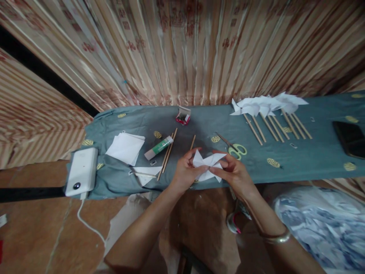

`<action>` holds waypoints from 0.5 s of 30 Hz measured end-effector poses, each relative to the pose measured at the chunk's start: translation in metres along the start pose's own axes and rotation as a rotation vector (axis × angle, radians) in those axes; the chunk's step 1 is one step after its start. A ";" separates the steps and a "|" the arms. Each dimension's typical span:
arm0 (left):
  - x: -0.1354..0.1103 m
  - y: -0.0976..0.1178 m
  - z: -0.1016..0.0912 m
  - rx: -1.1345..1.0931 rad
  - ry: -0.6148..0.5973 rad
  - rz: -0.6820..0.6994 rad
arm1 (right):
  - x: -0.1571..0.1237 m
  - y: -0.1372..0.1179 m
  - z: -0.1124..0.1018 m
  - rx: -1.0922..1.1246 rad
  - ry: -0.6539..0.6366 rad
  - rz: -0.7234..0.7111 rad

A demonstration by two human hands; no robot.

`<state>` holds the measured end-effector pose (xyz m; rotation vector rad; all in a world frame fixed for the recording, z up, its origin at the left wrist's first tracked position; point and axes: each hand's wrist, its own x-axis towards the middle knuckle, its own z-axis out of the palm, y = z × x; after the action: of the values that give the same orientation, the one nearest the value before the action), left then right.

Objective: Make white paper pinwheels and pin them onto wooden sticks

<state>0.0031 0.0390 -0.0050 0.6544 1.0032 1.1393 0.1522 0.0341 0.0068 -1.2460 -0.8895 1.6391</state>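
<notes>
Between my two hands is a white paper pinwheel (pixel 209 161), held above the front edge of the cloth. My left hand (pixel 186 169) grips its left side, thumb on top near the middle. On the other side my right hand (pixel 232 171) pinches it, thumb also close to the centre. A wooden stick (pixel 193 141) lies just behind the left hand's fingers. Green-handled scissors (pixel 235 149) rest beyond the right hand. To the left are two more sticks (pixel 168 152), a glue stick (pixel 159 147) and a cut paper piece (pixel 144 176) with a slim pen-like item on it.
A stack of white paper squares (pixel 125 147) sits at left, near a white power bank (pixel 82 171) with a cable. Behind is a small open red box (pixel 183 116). Several finished pinwheels (pixel 268 104) on sticks lie at back right. A dark phone (pixel 349 139) is far right.
</notes>
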 end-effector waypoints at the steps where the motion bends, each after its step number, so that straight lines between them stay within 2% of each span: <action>1: 0.000 0.000 0.000 0.000 0.003 -0.002 | 0.000 -0.001 0.001 0.002 0.000 0.004; 9: 0.000 0.001 0.002 -0.005 0.054 -0.016 | 0.000 -0.002 0.008 0.047 0.008 -0.004; 15: -0.002 0.005 0.002 -0.011 0.046 -0.015 | 0.001 -0.001 0.009 0.062 0.003 -0.015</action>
<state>0.0027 0.0384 0.0005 0.6140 1.0384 1.1506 0.1431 0.0356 0.0099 -1.1965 -0.8384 1.6404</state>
